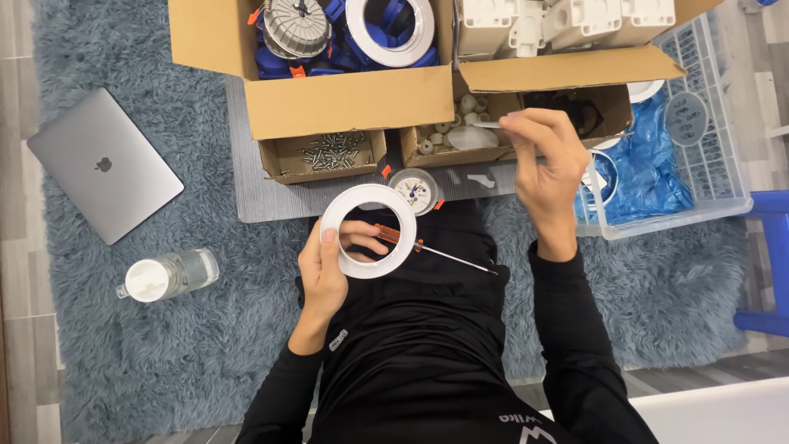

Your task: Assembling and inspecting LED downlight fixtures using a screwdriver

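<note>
- Our left hand (pixel 322 275) is wrapped around a white plastic ring (pixel 369 231), thumb on the near rim, fingers through the hole. Same hand also seems to pin an orange-handled screwdriver (pixel 427 249) behind the ring, w/ the shaft sticking out to the right over our lap.
- Right hand (pixel 546 168) is up over the small box of white plugs (pixel 454 136), fingertips pinched narrow. Looks like something thin and pale is between them, but it's too small to say what, tbh.
- Just beyond the ring there's a small round lamp module (pixel 415 188) on the grey mat (pixel 271 201). The box of screws (pixel 325 154) sits left of the plug box.
- Big cardboard box (pixel 345 99) at the top holds blue and white parts. The clear crate (pixel 715 164) w/ a blue bag is off to the right.
- Laptop (pixel 103 164) and a water bottle (pixel 168 275) lie on the shaggy rug (pixel 123 353) to our left, well apart from the work.
- What could go wrong imo: ring plus driver in one hand is a crowded grip, so either one could slip and the driver could roll off the lap into the rug.
- Tiny part in a fingertip pinch over deep pile: drop it and it's prob gone in the fluff.
- The bottle's on its side near the laptop. Can't tell if the cap's tight, so a leak's possible.
</note>
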